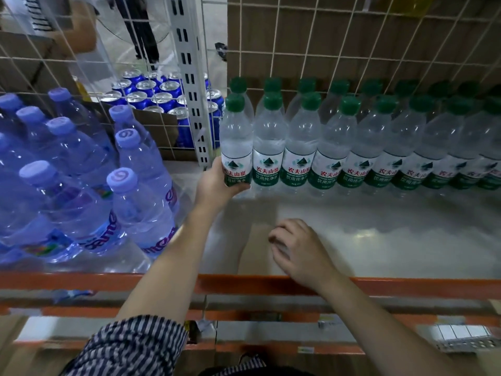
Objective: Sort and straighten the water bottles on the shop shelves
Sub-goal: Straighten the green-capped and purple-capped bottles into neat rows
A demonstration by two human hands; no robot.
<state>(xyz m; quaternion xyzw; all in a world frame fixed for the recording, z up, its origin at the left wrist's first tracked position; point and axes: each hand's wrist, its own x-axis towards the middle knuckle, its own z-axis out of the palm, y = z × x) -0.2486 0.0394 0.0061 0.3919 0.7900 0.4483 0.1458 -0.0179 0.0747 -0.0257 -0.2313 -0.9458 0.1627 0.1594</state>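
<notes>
left hand point(217, 183) wraps round the lower label of the end bottle point(235, 142), which sits at the left end of the front row, near the shelf's back left corner and just beside the white upright point(192, 85). right hand point(298, 248) hangs loosely curled near the orange front edge point(244, 283), holding nothing.

to do this well, i'd say: square the label to face out like its neighbours, set the base flat on the shelf point(393, 226), and snug it against the green-capped row point(352, 158). go gently, because a shove could ripple down the line.

fingers hide the base, so lifted or standing, can't tell. the back row shows only caps. the row's right end goes dark and runs off the frame. blue bottles point(81, 185) crowd the left bay.
</notes>
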